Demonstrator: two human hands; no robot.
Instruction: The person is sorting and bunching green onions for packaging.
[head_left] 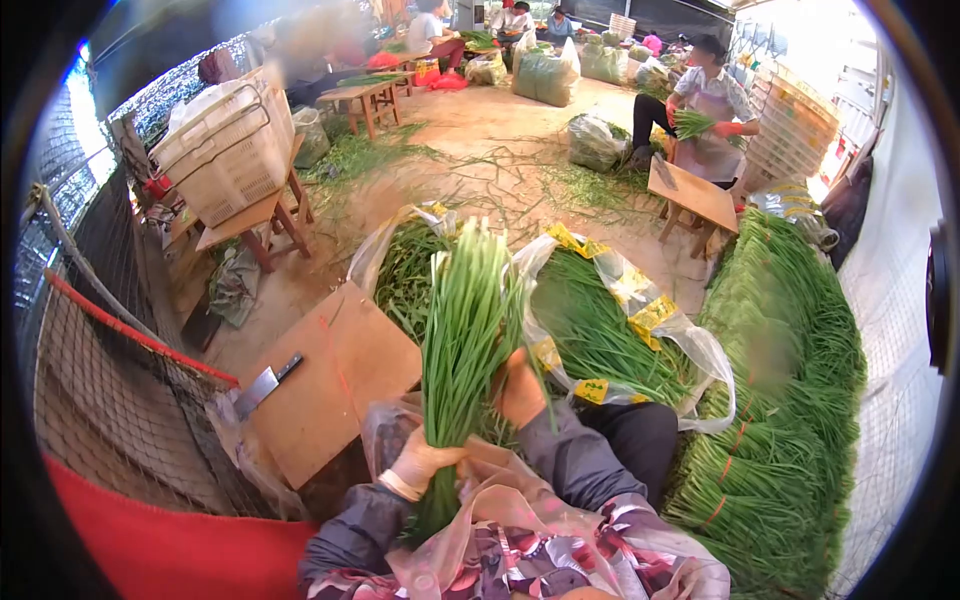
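A thick bunch of garlic chives (pixel 465 330) stands upright in front of me, pale stem ends at the top and green leaves hanging below. My left hand (pixel 425 464), in a pale glove, is wrapped round its lower part. Against the bunch's right side is my right hand (pixel 520 392), closed on stalks there, its fingertips partly hidden behind them. Just right of it, an open plastic bag (pixel 715 365) with yellow tape holds loose chives (pixel 605 320). Behind the bunch, another bag holds green trimmings (pixel 410 265).
A wooden board (pixel 325 375) at my left carries a knife (pixel 268 385). Tied chives (pixel 770 420) are piled along the right wall. A white crate (pixel 235 150) rests on a bench. A co-worker (pixel 705 110) sits by a small table (pixel 695 195); other people sit farther back.
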